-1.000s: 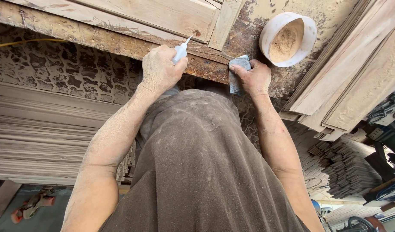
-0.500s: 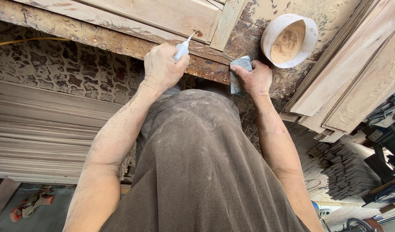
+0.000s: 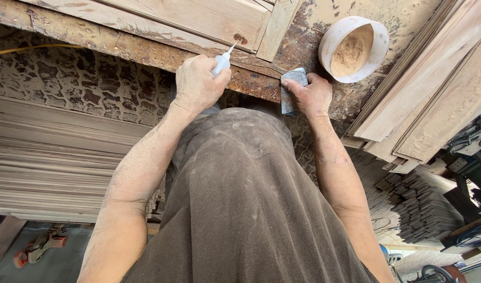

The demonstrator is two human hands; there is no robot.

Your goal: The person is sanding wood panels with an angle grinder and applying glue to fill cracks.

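My left hand [image 3: 196, 84] grips a small white squeeze bottle [image 3: 222, 61] with a thin nozzle. The nozzle tip sits just short of a dark knot hole [image 3: 240, 38] in a pale wooden panel [image 3: 198, 18] on the workbench. My right hand [image 3: 312, 95] holds a grey sanding block [image 3: 289, 90] against the bench edge, a little right of the panel's corner. A white bowl of brown sawdust [image 3: 353, 48] stands just beyond my right hand.
The workbench top [image 3: 324, 21] is stained and crusted. Long wooden mouldings [image 3: 434, 78] lie at the right. Stacked boards [image 3: 52, 157] fill the left, and more slats [image 3: 423, 204] lie lower right. A power tool [image 3: 41, 249] rests on the floor at lower left.
My left hand has drawn the bottle slightly back, so the nozzle tip has come off the knot hole. My right hand has hardly moved.
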